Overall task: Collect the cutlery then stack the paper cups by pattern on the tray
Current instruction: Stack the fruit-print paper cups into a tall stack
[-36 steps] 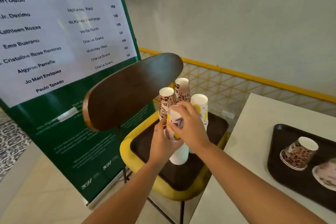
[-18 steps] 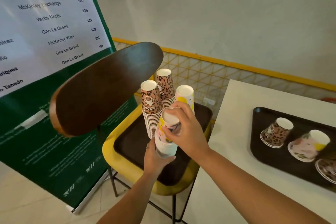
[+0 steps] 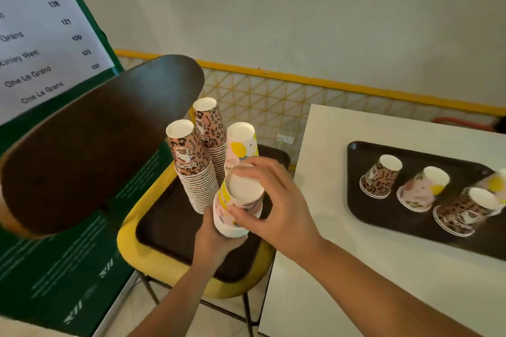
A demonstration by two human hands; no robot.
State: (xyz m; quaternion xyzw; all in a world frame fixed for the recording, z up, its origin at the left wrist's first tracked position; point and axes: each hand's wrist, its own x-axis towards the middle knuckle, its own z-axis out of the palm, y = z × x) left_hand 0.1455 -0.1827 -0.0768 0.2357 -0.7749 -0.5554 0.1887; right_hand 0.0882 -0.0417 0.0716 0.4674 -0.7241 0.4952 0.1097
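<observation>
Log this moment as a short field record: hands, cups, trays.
left hand: grips the held cup stack from below
right hand: fingers curled round the stack's top
chair tray: two leopard-print stacks, one pink-and-yellow stack, all upside down
table tray: loose cups upside down, mixed patterns
cutlery: none visible

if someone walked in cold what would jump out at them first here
Both hands meet mid-frame on a floral stack of cups: the left hand grips its base, the right hand pinches the top cup. Just behind, three tall cup stacks, two leopard-print and one floral, stand on a dark tray on a yellow chair. To the right, loose upturned cups sit on a second tray on the white table.
</observation>
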